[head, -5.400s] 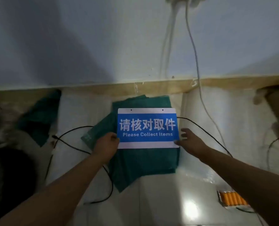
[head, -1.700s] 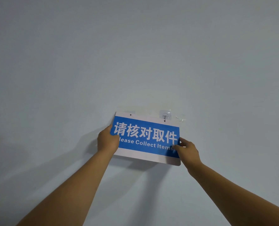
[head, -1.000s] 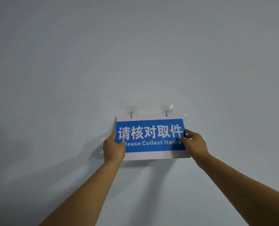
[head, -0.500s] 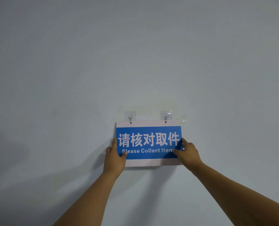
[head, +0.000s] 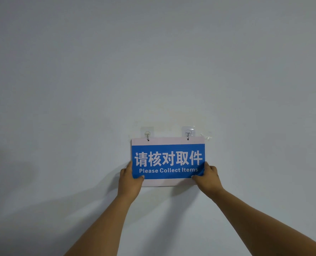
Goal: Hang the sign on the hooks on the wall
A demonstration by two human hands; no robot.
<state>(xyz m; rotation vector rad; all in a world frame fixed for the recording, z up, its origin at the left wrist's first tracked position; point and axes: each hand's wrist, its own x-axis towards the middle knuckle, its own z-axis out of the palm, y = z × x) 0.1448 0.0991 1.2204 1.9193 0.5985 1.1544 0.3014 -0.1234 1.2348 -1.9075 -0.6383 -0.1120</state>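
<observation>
While on both hooks [head: 147,135], sign [head: 168,161] lower corners between closed fingers [head: 142,177] of both hands.

Blue-and-white sign [head: 168,161] level against wall, top holes seemingly on two clear hooks [head: 147,134]

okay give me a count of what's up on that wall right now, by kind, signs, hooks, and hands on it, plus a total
Signs: 1, the blue and white sign
Hooks: 2, the left hook and the right hook, each at a hole in the sign's top edge
Hands: 2, the left hand and the right hand, one at each lower corner of the sign
Total: 5
</observation>
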